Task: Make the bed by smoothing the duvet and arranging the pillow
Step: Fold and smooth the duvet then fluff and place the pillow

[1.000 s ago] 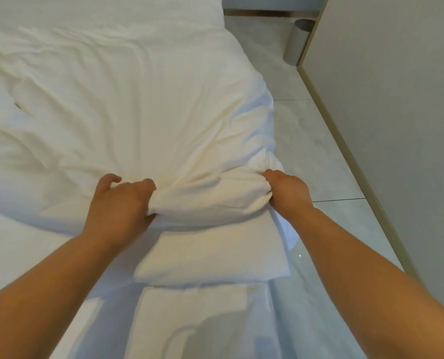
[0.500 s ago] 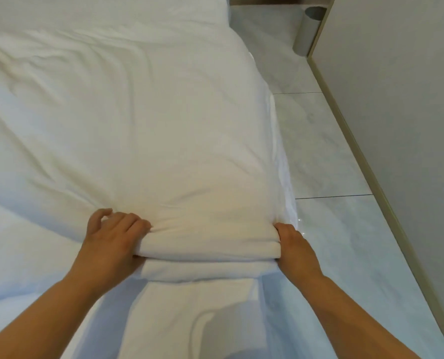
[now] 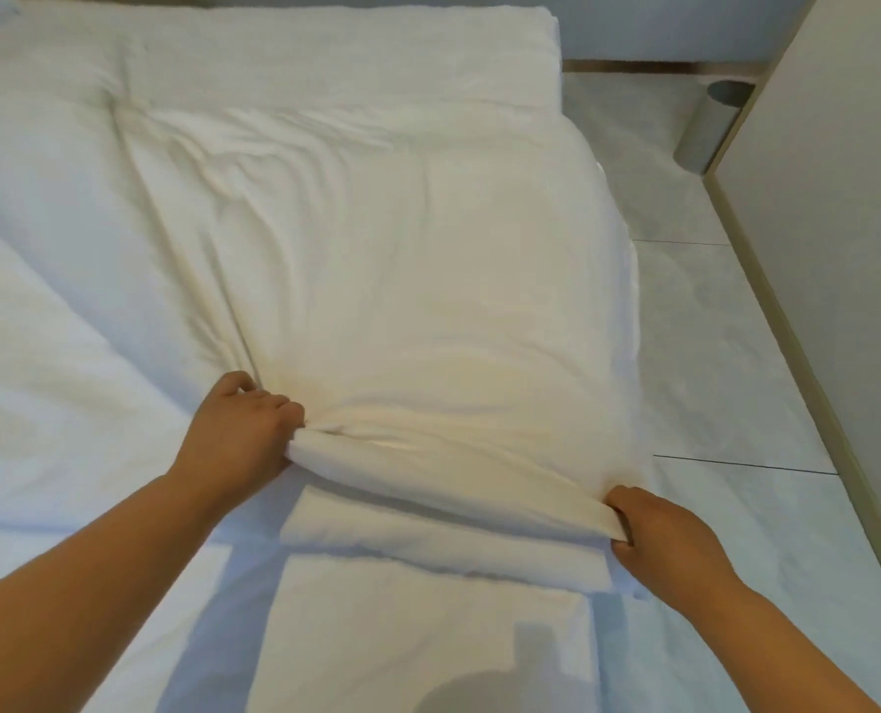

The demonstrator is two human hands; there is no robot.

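My left hand (image 3: pixel 243 434) and right hand (image 3: pixel 659 537) each have a grip clamped on the near edge of the duvet (image 3: pixel 428 301). Creases remain across it, and I judge the pillow still unarranged.

The left hand (image 3: pixel 238 434) and the right hand (image 3: pixel 659 537) are bare, and so are the left forearm (image 3: pixel 119 558) and the right forearm (image 3: pixel 788 635), uncovered all the way to the bottom edge of the head view. Each forearm narrows smoothly toward its wrist. The fingers are short and rounded, with smooth knuckles; the nails are too small to make out.
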